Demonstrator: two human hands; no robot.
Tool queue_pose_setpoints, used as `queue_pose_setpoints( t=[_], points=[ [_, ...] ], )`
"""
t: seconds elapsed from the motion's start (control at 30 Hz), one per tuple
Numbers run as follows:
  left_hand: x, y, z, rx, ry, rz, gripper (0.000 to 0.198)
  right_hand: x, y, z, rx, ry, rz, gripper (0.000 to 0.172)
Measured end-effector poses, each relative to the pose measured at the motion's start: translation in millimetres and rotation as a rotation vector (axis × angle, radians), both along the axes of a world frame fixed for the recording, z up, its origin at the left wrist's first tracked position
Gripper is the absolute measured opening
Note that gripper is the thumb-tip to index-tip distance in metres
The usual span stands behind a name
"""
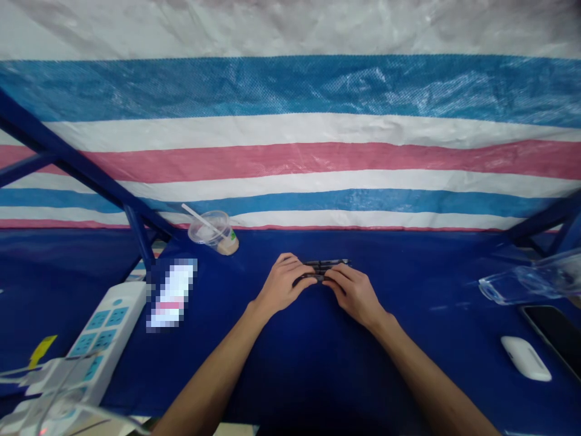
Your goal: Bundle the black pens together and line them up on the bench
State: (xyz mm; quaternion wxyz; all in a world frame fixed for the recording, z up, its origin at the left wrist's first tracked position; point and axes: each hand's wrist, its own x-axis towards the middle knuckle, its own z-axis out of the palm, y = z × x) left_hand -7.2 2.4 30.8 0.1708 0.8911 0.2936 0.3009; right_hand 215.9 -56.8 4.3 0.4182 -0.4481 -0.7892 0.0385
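My left hand point(284, 284) and my right hand point(351, 295) meet near the middle of the dark blue table cover point(290, 375). Their fingers close around a small bundle of thin black sticks point(324, 269), possibly pens. The left fingers press on the bundle's left end and the right fingers on its middle. Much of the bundle is hidden by my fingers, and only its far right ends stick out. Nothing else touches either hand.
A plastic cup with a straw point(213, 233) stands at the back left. A white power strip point(102, 339) with cables lies at the left, beside a pixelated patch point(172, 295). A white mouse point(525, 358), a black phone point(554, 336) and clear plastic packaging point(531, 278) lie at the right.
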Motion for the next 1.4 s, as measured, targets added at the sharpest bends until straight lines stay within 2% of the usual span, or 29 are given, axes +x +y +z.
queue_pose_setpoints(
  t=[0.1,0.2,0.27,0.43,0.53,0.7,0.93,1.0,1.23,1.3,1.4],
  points=[
    [1.1,-0.8,-0.1,0.012,-0.031,0.036,0.028,3.3,1.7,-1.0,-0.008,0.011,-0.021,0.016],
    [1.7,-0.9,-1.6,0.029,-0.047,0.022,0.014,5.9,3.1,-3.0,-0.005,0.013,-0.038,0.017],
    [1.4,-0.5,-2.2,0.040,-0.045,0.008,0.012,6.4,3.6,-4.2,0.005,0.009,-0.039,0.017],
    [-0.7,0.7,-1.2,0.022,-0.009,0.042,0.015,6.3,3.5,-4.3,0.010,0.001,-0.022,0.019],
    [-1.2,1.5,-1.6,-0.003,-0.016,0.081,0.024,6.8,3.5,-3.4,0.016,-0.008,-0.041,0.018],
    [-1.5,2.8,-2.4,0.039,0.004,0.015,0.013,6.9,3.6,-1.6,0.012,-0.028,-0.043,0.016],
    [-1.8,1.6,-0.1,0.017,-0.009,0.035,0.026,4.9,3.0,-0.4,0.010,-0.017,-0.035,0.015],
    [-1.7,1.3,0.1,0.027,0.003,0.021,0.015,4.6,2.9,-0.8,0.006,-0.023,-0.030,0.014],
    [-1.3,0.4,1.5,-0.015,0.032,0.018,0.023,4.3,2.6,0.1,-0.006,-0.014,-0.025,0.015],
    [-1.0,0.6,1.3,-0.007,0.036,-0.001,0.016,4.5,2.8,-0.5,-0.002,-0.028,-0.030,0.016],
    [-0.8,0.9,1.5,-0.007,0.058,-0.010,0.018,4.4,3.3,-1.8,0.006,-0.031,-0.022,0.016]
  ],
)
